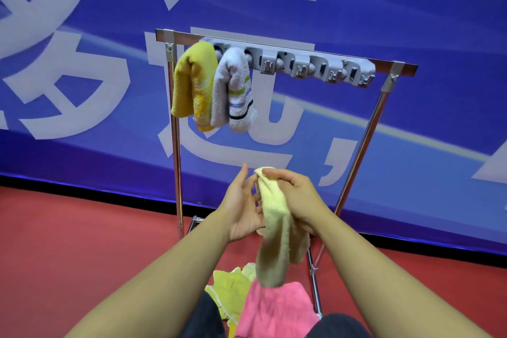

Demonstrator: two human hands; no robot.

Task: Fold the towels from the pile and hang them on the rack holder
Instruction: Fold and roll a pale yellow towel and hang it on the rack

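Red floor [82, 241] runs to a blue banner [411, 22] with large pale characters. The right hand [297, 196] pinches a pale yellow towel [275, 230] — the left hand [242, 207] spread beside it. Two towels [211, 88] hang on the rack holder [301, 63]; the pile [263, 302] lies below.

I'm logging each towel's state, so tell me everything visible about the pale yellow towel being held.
The pale yellow towel is fluffy terry, folded into a long narrow strip that hangs down. The right hand grips its top end; the left hand rests open against its side. Its lower end dangles above the pink towel in the pile.
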